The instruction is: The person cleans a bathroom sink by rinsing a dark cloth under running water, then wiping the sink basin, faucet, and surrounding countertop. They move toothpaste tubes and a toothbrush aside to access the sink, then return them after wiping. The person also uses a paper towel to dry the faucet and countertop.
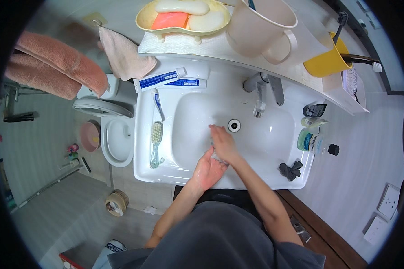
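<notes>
My left hand (207, 171) is over the front of the white washbasin (192, 127), wet and palm up, its fingertips largely hidden. Across it from above lies my right hand (224, 144), fingers extended towards the drain (234, 125). Between the palms a small pale grey, textured item (218, 156) shows; its kind is too hidden to tell. Beyond the hands stands the chrome faucet (260, 97), with no water visibly running from it.
At the basin's left lie toothpaste tubes (161, 79) and a scrub brush (156, 144). To the right are a Listerine bottle (311, 143) and a dark crumpled cloth (290, 170). The shelf behind holds a soap dish (141, 25), a pitcher (256, 33) and a yellow cup (323, 62).
</notes>
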{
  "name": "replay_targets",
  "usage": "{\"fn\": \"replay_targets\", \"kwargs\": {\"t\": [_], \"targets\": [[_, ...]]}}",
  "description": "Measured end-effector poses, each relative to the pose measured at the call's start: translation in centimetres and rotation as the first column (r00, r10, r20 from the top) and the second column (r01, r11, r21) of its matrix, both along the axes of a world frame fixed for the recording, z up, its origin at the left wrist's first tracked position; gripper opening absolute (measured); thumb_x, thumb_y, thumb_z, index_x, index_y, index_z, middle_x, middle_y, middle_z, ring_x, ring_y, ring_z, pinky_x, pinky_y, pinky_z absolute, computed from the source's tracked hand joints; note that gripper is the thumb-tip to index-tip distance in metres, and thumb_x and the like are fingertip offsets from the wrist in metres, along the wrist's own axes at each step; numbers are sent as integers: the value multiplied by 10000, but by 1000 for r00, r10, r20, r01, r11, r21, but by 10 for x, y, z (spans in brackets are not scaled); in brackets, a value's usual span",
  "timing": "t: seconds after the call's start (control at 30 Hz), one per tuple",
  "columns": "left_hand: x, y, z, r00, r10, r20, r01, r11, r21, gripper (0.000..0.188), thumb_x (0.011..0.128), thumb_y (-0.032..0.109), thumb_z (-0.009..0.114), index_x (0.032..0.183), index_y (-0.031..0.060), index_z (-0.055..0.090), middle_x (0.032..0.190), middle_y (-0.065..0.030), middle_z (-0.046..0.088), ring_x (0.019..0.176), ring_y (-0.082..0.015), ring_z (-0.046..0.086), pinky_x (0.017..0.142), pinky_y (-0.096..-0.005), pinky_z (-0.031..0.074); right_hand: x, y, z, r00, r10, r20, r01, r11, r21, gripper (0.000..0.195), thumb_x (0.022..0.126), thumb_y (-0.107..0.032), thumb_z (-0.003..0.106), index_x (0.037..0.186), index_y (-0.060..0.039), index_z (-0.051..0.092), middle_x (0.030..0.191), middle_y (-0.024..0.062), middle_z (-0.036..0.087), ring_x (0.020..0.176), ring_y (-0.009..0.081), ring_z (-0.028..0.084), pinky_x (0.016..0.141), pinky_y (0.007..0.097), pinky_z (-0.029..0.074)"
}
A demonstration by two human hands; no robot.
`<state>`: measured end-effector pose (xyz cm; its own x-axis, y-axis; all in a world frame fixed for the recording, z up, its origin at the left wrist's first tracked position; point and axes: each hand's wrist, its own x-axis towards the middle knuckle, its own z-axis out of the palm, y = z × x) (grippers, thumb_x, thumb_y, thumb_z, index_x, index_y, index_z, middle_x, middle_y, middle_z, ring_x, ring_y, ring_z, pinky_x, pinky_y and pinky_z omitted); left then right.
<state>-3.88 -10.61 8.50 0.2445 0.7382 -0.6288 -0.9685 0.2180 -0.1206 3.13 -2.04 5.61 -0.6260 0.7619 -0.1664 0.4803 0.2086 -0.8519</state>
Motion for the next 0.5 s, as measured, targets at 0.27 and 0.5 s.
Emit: {"fn": "replay_targets", "kwargs": {"t": [0.27,0.5], "targets": [[-5,2,13,1000,-5,-31,3,997,-77,448,978,295,402,1319,4,378,1346,-122,457,1233,-243,442,1077,-394,316,0,9,-10,983,-176,45,181,965,-192,281,913,-243,460,948,2,595,916,175,624,870,337,579,830,393,438],[-33,-7,21,982,-30,-184,19,998,-64,445,958,286,433,1304,7,409,1279,-129,523,1195,-240,493,1041,-392,353,-23,41,91,883,-415,-218,443,890,102,363,911,-198,586,643,-13,423,494,36,354,471,112,319,428,301,287]]}}
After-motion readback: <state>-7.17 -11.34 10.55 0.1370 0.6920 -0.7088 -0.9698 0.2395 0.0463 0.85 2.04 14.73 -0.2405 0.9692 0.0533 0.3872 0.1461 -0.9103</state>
